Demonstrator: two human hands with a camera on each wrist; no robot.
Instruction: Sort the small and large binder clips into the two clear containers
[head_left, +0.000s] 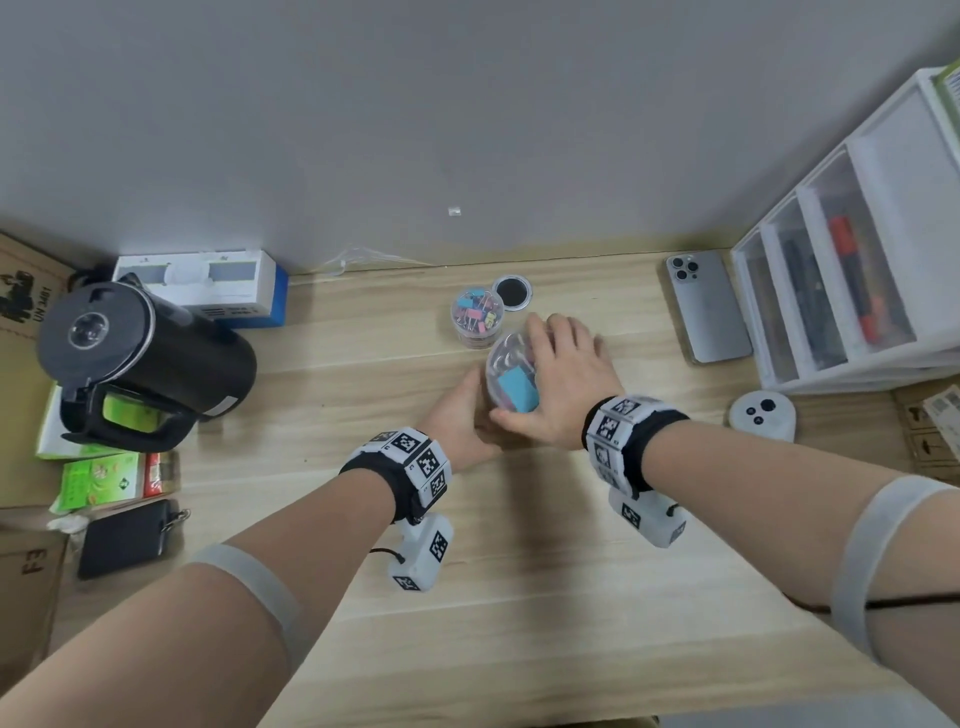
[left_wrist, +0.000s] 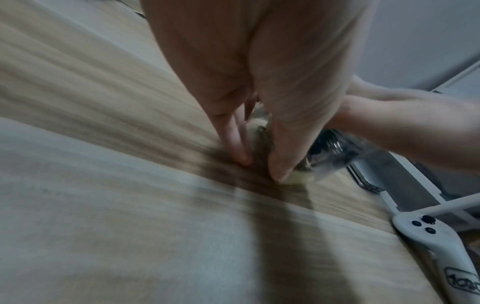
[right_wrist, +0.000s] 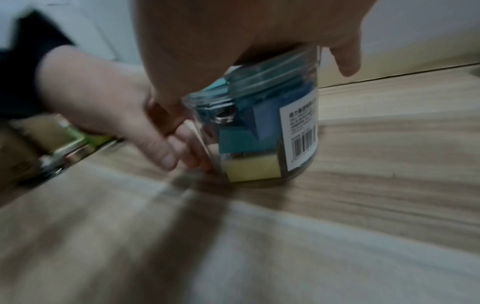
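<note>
A large clear jar (head_left: 511, 387) stands on the wooden desk (head_left: 467, 597), with big blue and yellow binder clips (right_wrist: 249, 142) inside and a barcode label on its side. My left hand (head_left: 462, 415) grips the jar low down, fingertips (left_wrist: 241, 152) touching the desk. My right hand (head_left: 561, 374) lies over the jar's clear lid (right_wrist: 272, 70), with thumb and fingers curled over its rim. Behind stands a small clear jar (head_left: 477, 317) with no lid on, full of small coloured clips. Its round lid (head_left: 512, 293) lies beside it.
A black kettle (head_left: 140, 358) and a white box (head_left: 208, 286) stand at the left. On the right are a phone (head_left: 709, 306), a white drawer unit (head_left: 841, 270) and a white controller (head_left: 761, 415). A black wallet (head_left: 127, 538) and green packets (head_left: 98, 480) lie at front left.
</note>
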